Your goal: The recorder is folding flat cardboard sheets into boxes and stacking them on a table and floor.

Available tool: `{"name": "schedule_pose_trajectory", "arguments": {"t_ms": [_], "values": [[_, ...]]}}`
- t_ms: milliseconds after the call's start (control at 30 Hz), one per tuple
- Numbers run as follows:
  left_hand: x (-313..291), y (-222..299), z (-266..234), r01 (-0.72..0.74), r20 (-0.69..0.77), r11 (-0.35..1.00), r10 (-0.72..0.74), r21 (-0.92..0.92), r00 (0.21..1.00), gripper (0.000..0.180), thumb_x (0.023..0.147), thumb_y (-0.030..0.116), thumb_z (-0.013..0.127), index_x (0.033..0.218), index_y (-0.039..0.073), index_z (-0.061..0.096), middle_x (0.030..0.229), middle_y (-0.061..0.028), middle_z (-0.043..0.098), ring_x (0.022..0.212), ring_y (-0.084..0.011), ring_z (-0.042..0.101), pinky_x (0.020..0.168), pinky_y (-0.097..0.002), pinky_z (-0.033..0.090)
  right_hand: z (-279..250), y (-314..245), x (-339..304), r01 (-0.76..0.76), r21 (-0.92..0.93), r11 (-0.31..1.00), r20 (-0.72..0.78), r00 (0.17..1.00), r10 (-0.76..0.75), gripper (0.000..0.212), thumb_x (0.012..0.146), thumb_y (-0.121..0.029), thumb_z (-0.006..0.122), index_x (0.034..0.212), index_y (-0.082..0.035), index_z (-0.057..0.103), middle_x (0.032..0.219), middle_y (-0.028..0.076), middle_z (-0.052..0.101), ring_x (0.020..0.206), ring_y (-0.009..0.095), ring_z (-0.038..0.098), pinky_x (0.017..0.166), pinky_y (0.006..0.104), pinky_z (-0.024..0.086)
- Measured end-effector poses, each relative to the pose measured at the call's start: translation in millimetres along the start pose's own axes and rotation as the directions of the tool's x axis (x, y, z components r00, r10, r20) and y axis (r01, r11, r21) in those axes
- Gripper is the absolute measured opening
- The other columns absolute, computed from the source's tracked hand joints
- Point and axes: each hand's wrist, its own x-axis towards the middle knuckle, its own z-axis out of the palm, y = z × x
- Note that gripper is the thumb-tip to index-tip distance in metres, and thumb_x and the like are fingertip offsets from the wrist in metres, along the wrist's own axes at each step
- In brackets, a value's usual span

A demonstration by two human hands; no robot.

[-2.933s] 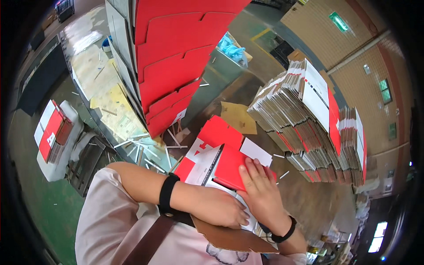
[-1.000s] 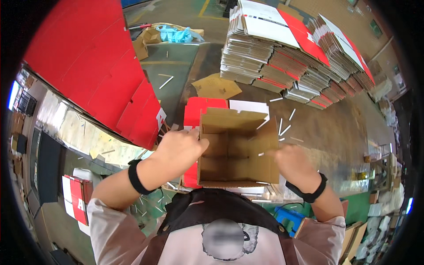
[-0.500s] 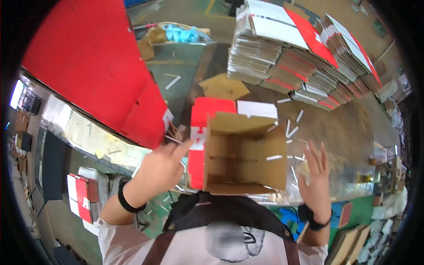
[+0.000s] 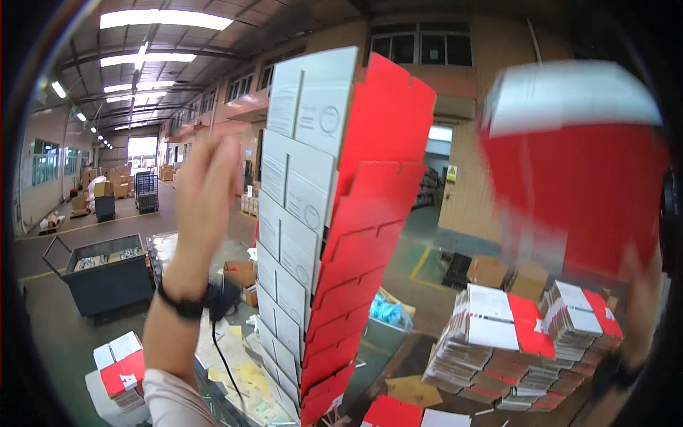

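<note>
At the upper right a red-and-white carton (image 4: pixel 576 178) is held up in the air, smeared by motion. My right hand (image 4: pixel 639 281) grips its lower right side, fingers partly blurred against the red panel. My left hand (image 4: pixel 206 188) is raised on the left with its fingers stretched upward, holding nothing. Just right of it stands a tall column of overlapping red-and-white cartons (image 4: pixel 384 142), white panels facing left and red ones right. The left hand appears apart from the column. At the bottom edge another red-and-white carton (image 4: pixel 393 413) shows only in part.
Bundled flat cartons (image 4: pixel 491 320) are piled at the lower right. A smaller carton stack (image 4: pixel 121 366) stands lower left, beyond it a dark wheeled cart (image 4: pixel 107 274). Light blue material (image 4: pixel 385 310) lies behind the column. A worktable surface (image 4: pixel 238 363) carries paper scraps.
The view has swung up from the table to the hall. Both hands have risen. My right hand, previously open beside the open carton, now holds a carton aloft. My left hand has left the carton's side.
</note>
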Motion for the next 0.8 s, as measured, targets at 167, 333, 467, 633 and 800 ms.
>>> {"name": "schedule_pose_trajectory", "arguments": {"t_ms": [167,333,467,633,800], "values": [[172.0,-35.6,-3.0,-0.578,-0.006,0.739,0.618,0.346,0.786,0.055,0.099,0.050,0.042,0.116,0.001,0.062,0.115,-0.0144,0.062,0.110,-0.0244,0.056,0.098,-0.0362,0.040,90.7,-44.6,212.4,0.454,0.193,0.870,-0.122,0.891,-0.438,0.051,0.088,-0.031,0.071,0.126,-0.001,0.055,0.114,0.008,0.065,0.106,0.020,0.060,0.093,0.0326,0.047],[176.1,-52.3,33.6,-0.097,0.158,0.975,0.065,0.199,0.985,0.079,0.094,0.070,0.034,0.090,-0.001,0.068,0.079,-0.0088,0.063,0.085,-0.0196,0.058,0.083,-0.0328,0.044,148.7,-62.0,255.6,0.338,0.169,0.926,0.028,0.937,-0.347,0.039,0.081,-0.007,0.062,0.119,0.001,0.058,0.106,0.009,0.066,0.098,0.019,0.062,0.089,0.0312,0.047],[163.8,-55.6,29.6,-0.083,0.100,0.996,0.080,0.028,0.992,0.075,0.095,0.069,0.031,0.074,0.005,0.063,0.069,0.0017,0.053,0.065,-0.0095,0.042,0.063,-0.0276,0.033,138.3,-41.7,303.7,0.352,0.136,0.926,0.163,0.914,-0.372,0.040,0.078,0.001,0.057,0.118,0.002,0.055,0.098,0.008,0.063,0.088,0.017,0.060,0.082,0.0303,0.048],[155.3,-49.4,36.5,-0.140,0.071,0.989,0.137,0.044,0.988,0.070,0.096,0.067,0.033,0.077,0.007,0.063,0.068,0.0032,0.050,0.067,-0.0083,0.042,0.064,-0.0258,0.033,111.5,-46.3,351.4,0.418,-0.111,0.902,0.222,0.895,-0.388,0.029,0.081,0.007,0.046,0.105,0.002,0.060,0.089,0.004,0.064,0.082,0.015,0.061,0.076,0.0269,0.049],[162.3,-79.0,43.2,-0.152,0.022,0.985,0.154,-0.077,0.988,0.068,0.095,0.067,0.038,0.115,0.004,0.055,0.101,-0.0051,0.056,0.089,-0.0141,0.049,0.075,-0.0298,0.041,170.7,-112.1,284.2,0.550,-0.355,0.756,0.553,0.775,-0.305,0.036,0.068,0.005,0.060,0.103,0.002,0.067,0.100,0.016,0.070,0.100,0.024,0.063,0.088,0.0363,0.048]]}}
